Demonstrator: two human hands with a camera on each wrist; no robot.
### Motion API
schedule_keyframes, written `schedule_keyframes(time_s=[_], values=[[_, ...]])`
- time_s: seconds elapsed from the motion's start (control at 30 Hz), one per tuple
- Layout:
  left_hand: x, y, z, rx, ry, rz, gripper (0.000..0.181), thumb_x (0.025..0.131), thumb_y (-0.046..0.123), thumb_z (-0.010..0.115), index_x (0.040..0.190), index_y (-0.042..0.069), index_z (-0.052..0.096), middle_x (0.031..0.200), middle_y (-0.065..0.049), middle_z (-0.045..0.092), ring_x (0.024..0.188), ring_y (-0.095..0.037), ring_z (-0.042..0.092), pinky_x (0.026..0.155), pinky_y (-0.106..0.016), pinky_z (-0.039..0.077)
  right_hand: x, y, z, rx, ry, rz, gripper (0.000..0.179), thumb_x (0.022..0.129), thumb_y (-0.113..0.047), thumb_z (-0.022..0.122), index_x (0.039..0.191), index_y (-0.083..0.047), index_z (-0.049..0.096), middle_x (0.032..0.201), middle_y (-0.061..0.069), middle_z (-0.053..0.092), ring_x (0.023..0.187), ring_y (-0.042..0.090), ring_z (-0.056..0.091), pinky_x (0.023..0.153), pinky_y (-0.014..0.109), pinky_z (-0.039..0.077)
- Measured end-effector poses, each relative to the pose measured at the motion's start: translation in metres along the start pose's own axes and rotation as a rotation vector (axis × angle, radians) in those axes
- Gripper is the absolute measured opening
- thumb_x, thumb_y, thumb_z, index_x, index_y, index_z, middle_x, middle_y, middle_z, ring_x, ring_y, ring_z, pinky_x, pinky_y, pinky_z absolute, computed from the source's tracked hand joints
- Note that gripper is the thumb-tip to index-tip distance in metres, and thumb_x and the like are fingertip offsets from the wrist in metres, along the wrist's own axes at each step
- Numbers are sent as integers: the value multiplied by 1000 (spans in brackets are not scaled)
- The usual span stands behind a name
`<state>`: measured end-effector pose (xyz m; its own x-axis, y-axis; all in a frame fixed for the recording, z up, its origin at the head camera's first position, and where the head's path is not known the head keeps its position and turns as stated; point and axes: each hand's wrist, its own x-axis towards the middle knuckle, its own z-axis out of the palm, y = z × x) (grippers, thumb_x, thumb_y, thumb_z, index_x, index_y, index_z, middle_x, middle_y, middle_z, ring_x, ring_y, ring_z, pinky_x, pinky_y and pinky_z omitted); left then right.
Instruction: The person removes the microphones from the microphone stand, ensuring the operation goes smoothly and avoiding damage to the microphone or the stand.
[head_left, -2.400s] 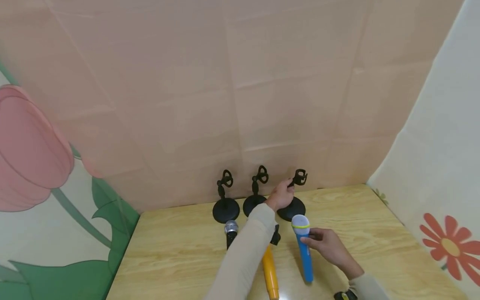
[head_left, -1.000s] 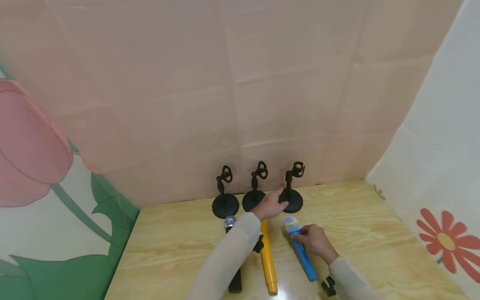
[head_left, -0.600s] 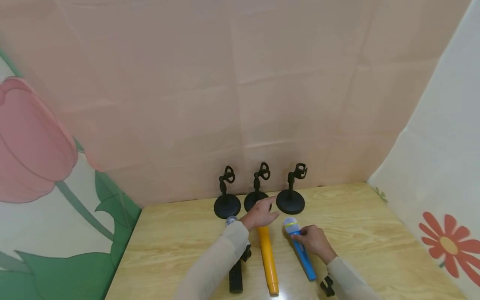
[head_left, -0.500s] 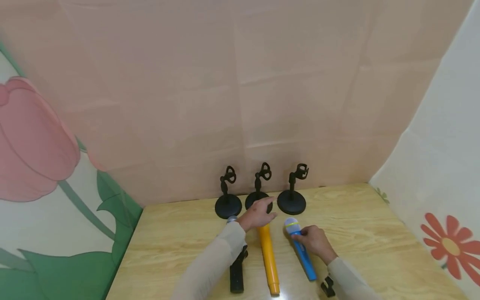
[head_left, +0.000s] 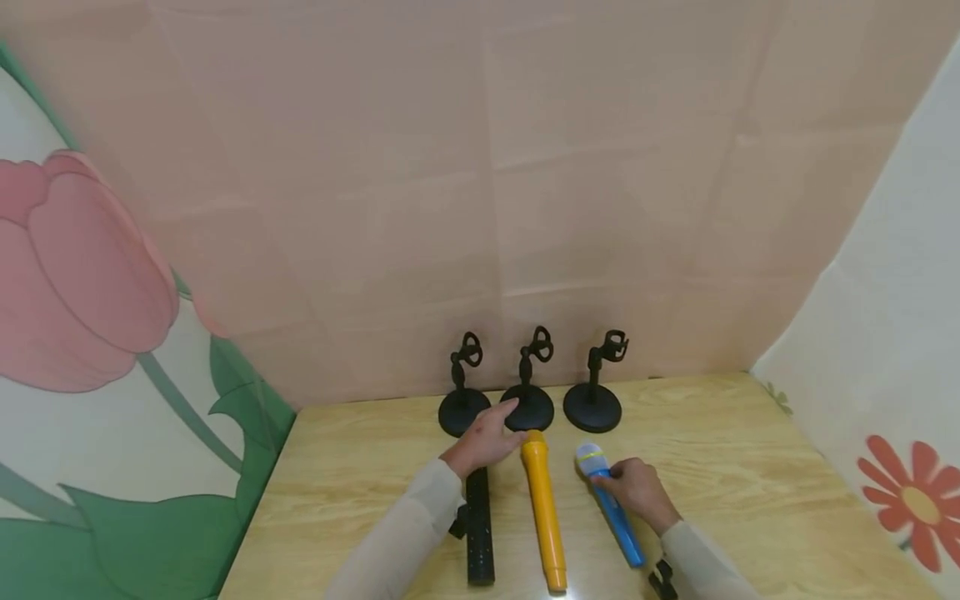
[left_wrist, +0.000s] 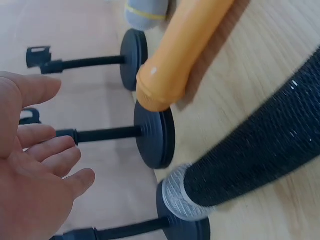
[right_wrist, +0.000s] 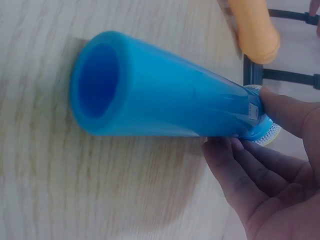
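My right hand (head_left: 643, 493) pinches a blue microphone (head_left: 618, 523) with a white head and yellow ring, lying slanted on the table. In the right wrist view, thumb and fingers grip the blue microphone (right_wrist: 165, 95) near its head, its hollow end facing the camera. My left hand (head_left: 483, 440) hovers with loosely spread fingers, holding nothing, over the head of a black microphone (head_left: 480, 533). An orange microphone (head_left: 545, 512) lies between the two hands. In the left wrist view the silver head of the black microphone (left_wrist: 255, 140) shows below the left hand (left_wrist: 40, 170).
Along the back edge stand three black microphone stands with round bases: left stand (head_left: 459, 410), middle stand (head_left: 529, 408) and right stand (head_left: 592, 407). Their clips hold nothing. A beige cloth wall (head_left: 480, 183) rises behind the wooden table (head_left: 750, 483).
My left hand has let go of the right stand and drawn back leftward over the black microphone. The blue microphone, steeper before, has been lowered onto the table in my right hand.
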<state>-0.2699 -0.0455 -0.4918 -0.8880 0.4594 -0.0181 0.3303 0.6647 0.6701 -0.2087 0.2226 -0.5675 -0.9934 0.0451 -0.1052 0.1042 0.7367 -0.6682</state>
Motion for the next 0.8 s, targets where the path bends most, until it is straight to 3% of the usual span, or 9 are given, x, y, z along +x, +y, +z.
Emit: schedule_keyframes(time_s=[0.33,0.53,0.67,0.8], values=[[-20,-23,-12,-66,64,-12,61,98,20,66,151,4,42,153,-15,42,133,-31,48,110,-46,39,3,6,0,-14,-10,24,40,85,-28,79,93,11,72,79,11,69,67,20,60,58,36,53],[-30,-38,-22,-60,86,-12,62,97,18,66,150,-2,40,153,-21,41,141,-34,38,114,-48,33,1,6,-3,-25,-2,31,39,85,-33,79,86,5,73,72,6,64,63,18,55,55,33,49],[-34,-44,-28,-69,87,-19,61,98,16,64,150,-4,38,153,-23,38,142,-37,35,114,-49,32,0,5,-6,-35,-2,25,46,85,-37,78,94,8,73,88,21,71,75,28,66,65,42,56],[-39,-50,-31,-41,89,-37,63,99,22,64,150,-5,38,154,-24,38,142,-38,35,114,-50,31,0,2,-11,-45,-22,22,58,87,-39,76,106,15,68,104,33,68,90,40,68,74,50,57]])
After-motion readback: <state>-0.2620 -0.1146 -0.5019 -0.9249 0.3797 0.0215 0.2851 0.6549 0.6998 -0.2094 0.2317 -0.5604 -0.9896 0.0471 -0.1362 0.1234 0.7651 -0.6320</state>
